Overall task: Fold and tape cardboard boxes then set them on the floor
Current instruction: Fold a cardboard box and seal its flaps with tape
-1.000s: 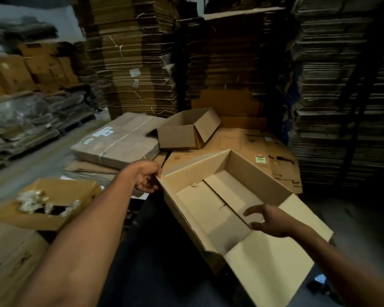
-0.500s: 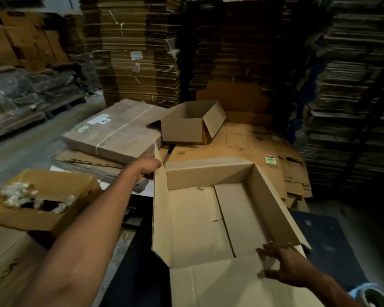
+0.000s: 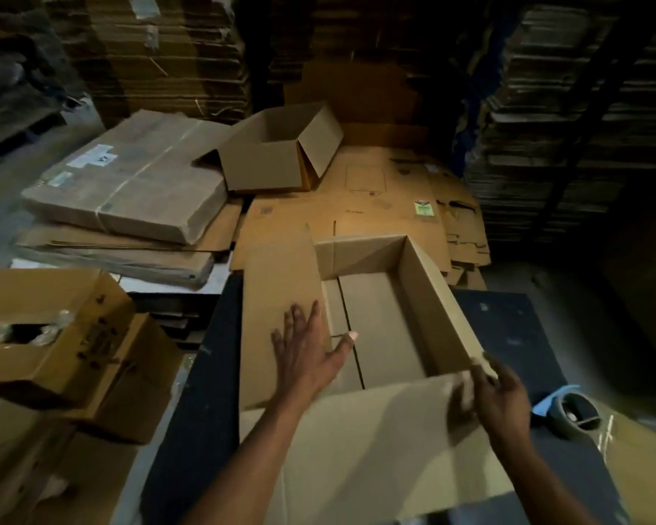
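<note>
Two hands work on the open box (image 3: 379, 316) that sits on the dark table (image 3: 508, 327) in front of us. Our left hand (image 3: 307, 358) lies flat on the box's left flap (image 3: 277, 293), fingers straight and spread, with the thumb reaching over the flap's edge toward the inside. Our right hand (image 3: 497, 399) is at the right end of the near flap (image 3: 375, 441), by the box's near right corner; its fingers are blurred, and we cannot tell whether they grip the cardboard or only touch it. The near flap slopes down toward us and runs off the bottom of the view. Inside the box, the bottom flaps meet along a dark seam.

To the right of the box, a tape roll (image 3: 572, 414) rests on the table, close to our right hand but apart from it. Beyond the box, a second box (image 3: 281, 153) stands open on a spread of flat cardboard (image 3: 375, 191). Left of that, a strapped bundle (image 3: 129, 180) with white labels lies on further flat sheets. At our left, a carton (image 3: 54, 327) with its top open holds some pale, crumpled material that is too dim to identify. Tall stacks (image 3: 167, 51) of flattened cardboard fill the background, and more dark stacks stand along the right side.
</note>
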